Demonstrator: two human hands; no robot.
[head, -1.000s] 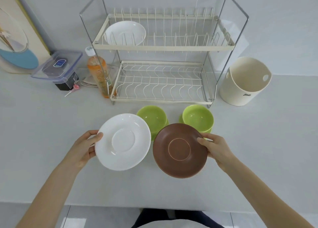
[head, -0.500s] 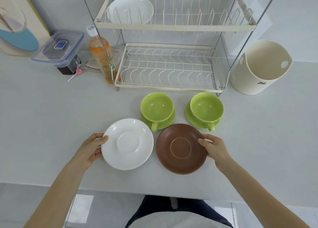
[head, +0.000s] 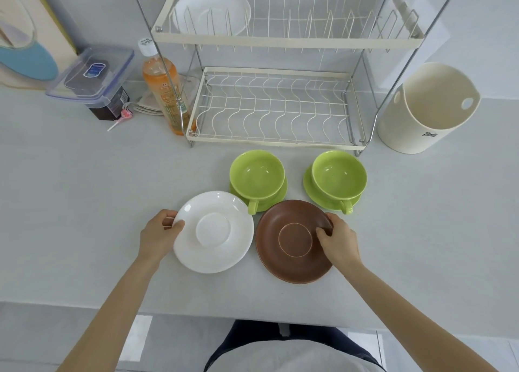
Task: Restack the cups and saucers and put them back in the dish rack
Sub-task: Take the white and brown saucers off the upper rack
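A white saucer [head: 213, 232] lies on the counter with my left hand [head: 160, 235] gripping its left rim. To its right lies a brown saucer [head: 293, 241]; my right hand [head: 338, 239] holds its right rim, thumb on top. Behind them stand two green cups, the left green cup [head: 257, 175] and the right green cup [head: 339, 175], each on a green saucer, handles toward me. The two-tier dish rack [head: 276, 140] stands at the back. A white bowl [head: 212, 9] sits in its upper tier; the lower tier holds nothing.
An orange drink bottle [head: 165, 91] stands just left of the rack. Further left are a lidded plastic container [head: 94, 75] and a lollipop [head: 120, 119]. A cream utensil holder [head: 428, 107] stands right of the rack. The counter's front edge runs below my forearms.
Both saucers have come down from a raised, tilted hold to lie flat on the counter. My view has moved closer to the rack and cups.
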